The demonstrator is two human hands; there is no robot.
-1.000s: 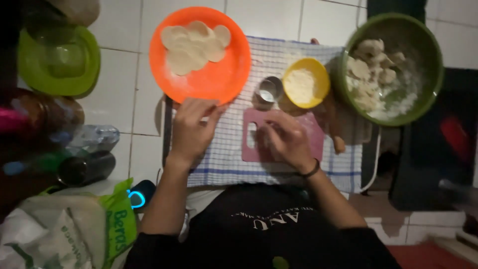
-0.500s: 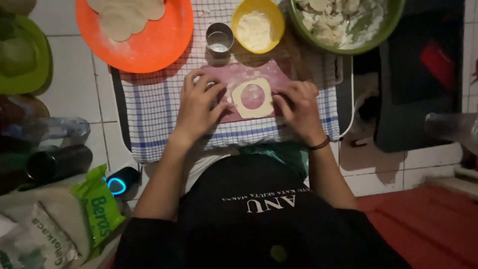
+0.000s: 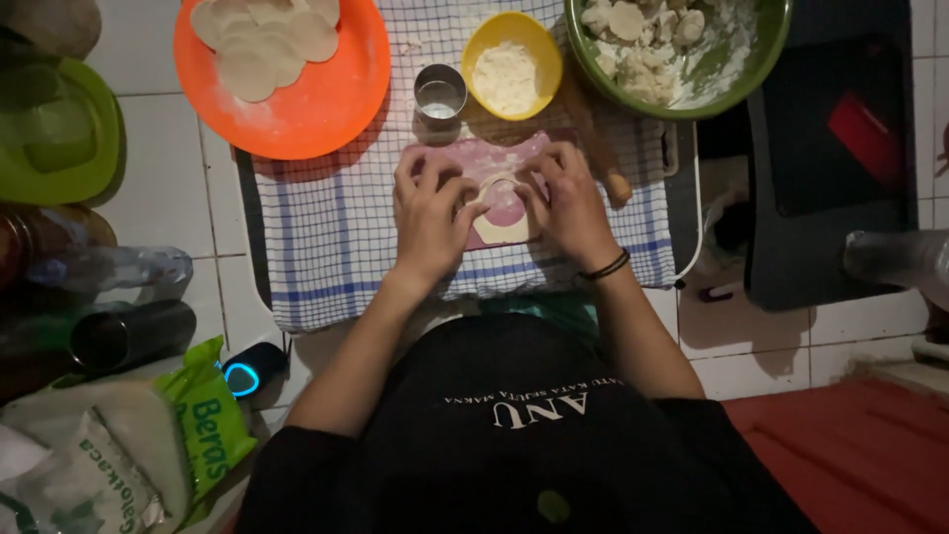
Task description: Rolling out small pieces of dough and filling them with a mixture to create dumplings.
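A pink cutting board point(image 3: 494, 163) lies on a blue-checked white cloth point(image 3: 336, 227). On it sits a ring of pale dough point(image 3: 499, 232) left after a round was cut out. My left hand point(image 3: 427, 213) and my right hand point(image 3: 565, 198) press on the ring's two sides, fingertips on the dough. A small metal cutter cup point(image 3: 440, 94) stands just beyond the board. A black band circles my right wrist.
An orange plate point(image 3: 316, 109) carries several cut dough rounds. A yellow bowl point(image 3: 509, 64) of flour, a green bowl point(image 3: 727, 84) of floury dough pieces and a wooden rolling pin point(image 3: 598, 148) stand behind. Bottles, bags and a green lidded container point(image 3: 59, 129) crowd the left.
The view has shifted, so the board sits lower in frame. Both hands have closed in on the dough ring, which looked like a full circle before and is now squeezed between the fingers.
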